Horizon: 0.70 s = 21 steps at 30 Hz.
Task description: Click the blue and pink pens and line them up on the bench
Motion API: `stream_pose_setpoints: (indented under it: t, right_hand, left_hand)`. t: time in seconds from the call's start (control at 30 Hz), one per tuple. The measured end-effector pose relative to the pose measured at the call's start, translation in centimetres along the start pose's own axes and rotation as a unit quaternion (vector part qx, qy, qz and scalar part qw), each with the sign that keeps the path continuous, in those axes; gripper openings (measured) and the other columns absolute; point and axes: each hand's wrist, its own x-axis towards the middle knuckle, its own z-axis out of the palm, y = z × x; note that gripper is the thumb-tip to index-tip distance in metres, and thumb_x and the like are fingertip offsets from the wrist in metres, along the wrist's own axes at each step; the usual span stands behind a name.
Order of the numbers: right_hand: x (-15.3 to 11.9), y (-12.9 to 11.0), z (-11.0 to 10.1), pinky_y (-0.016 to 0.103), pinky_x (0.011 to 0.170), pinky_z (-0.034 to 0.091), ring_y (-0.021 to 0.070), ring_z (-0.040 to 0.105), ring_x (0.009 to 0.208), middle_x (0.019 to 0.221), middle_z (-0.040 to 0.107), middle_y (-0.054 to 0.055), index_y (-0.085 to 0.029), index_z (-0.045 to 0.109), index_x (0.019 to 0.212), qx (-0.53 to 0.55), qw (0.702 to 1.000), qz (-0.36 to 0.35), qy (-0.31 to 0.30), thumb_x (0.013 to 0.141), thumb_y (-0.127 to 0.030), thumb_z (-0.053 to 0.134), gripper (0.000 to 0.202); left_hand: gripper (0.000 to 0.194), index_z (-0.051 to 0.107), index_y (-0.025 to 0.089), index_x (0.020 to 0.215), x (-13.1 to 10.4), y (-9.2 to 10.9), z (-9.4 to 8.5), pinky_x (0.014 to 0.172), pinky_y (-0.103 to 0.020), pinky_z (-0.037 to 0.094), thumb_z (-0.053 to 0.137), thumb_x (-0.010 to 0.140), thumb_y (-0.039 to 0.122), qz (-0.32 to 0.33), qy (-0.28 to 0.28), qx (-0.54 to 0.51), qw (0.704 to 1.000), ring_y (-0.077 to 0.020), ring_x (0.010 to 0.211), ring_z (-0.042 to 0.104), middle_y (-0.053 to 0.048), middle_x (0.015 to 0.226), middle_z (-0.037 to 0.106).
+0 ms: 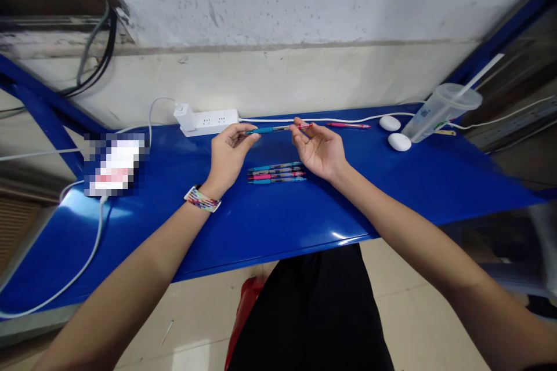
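Observation:
My left hand (230, 153) pinches a pen (274, 129) by its blue grip end, between thumb and fingers. The pen is level above the table, with a clear barrel in the middle and red at its right end. At that red end are the thumb and fingertips of my right hand (319, 151), palm turned up and fingers curled. Below the held pen, several pens (277, 175) with blue or red-pink grips lie side by side in a stack of rows. A single red pen (348, 125) rests farther back, right of my right hand.
On the blue table (270, 220), a white power strip (215, 122) with a plugged-in charger stands by the wall. A blurred-out device (115, 168) with a cable lies left. Two white rounded objects (399, 142) and a clear plastic cup (441, 113) with a straw are right.

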Motion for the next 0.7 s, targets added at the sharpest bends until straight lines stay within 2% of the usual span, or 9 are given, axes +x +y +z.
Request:
stream_pose_setpoints:
  t: [0.2,0.3,0.37,0.53,0.7]
  right_hand:
    - [-0.4,-0.4,0.3,0.034,0.099,0.068,0.0209,0.079,0.117,0.118,0.084,0.007,-0.02,0.073,0.135,0.091,0.995,0.041,-0.015,0.1,-0.044,0.064,0.043]
    - [-0.5,-0.4,0.5,0.029,0.101,0.067,0.017,0.081,0.111,0.116,0.086,0.007,-0.018,0.073,0.132,0.168,0.982,0.08,-0.025,0.102,-0.035,0.058,0.037]
    - [-0.6,-0.5,0.8,0.027,0.102,0.067,0.0165,0.082,0.111,0.114,0.086,0.008,-0.016,0.073,0.126,0.199,0.975,0.101,-0.009,0.101,-0.028,0.056,0.032]
    - [-0.8,-0.9,1.3,0.03,0.108,0.066,0.0188,0.078,0.129,0.12,0.085,0.009,-0.016,0.073,0.127,0.174,0.979,0.1,0.026,0.103,-0.031,0.052,0.035]
    - [-0.7,-0.6,0.9,0.042,0.113,0.065,0.0271,0.067,0.148,0.134,0.082,0.01,-0.018,0.072,0.13,0.085,0.994,0.065,0.017,0.099,-0.039,0.059,0.039]
  left_hand:
    - [0.022,0.083,0.023,0.109,-0.1,-0.4,-0.1,0.095,-0.037,0.068,0.089,0.09,0.032,0.008,0.0,-0.029,1.0,-0.0219,0.102,0.081,-0.006,0.111,0.084]
    - [0.025,0.084,0.023,0.11,0.0,-0.7,-0.2,0.096,-0.036,0.067,0.09,0.089,0.035,0.009,-0.002,-0.036,0.999,-0.0221,0.103,0.081,-0.007,0.112,0.084]
    - [0.025,0.085,0.022,0.109,0.0,-0.7,-0.3,0.096,-0.035,0.067,0.092,0.089,0.035,0.01,-0.002,-0.045,0.999,-0.0218,0.103,0.082,-0.007,0.111,0.084]
    - [0.023,0.085,0.023,0.106,0.0,-0.4,-0.1,0.094,-0.036,0.067,0.093,0.087,0.033,0.005,0.004,-0.049,0.999,-0.0222,0.1,0.082,-0.007,0.107,0.085]
    - [0.022,0.085,0.023,0.106,-0.1,-0.1,0.1,0.096,-0.038,0.067,0.091,0.087,0.031,-0.007,0.005,-0.039,0.999,-0.0226,0.1,0.082,-0.007,0.108,0.086]
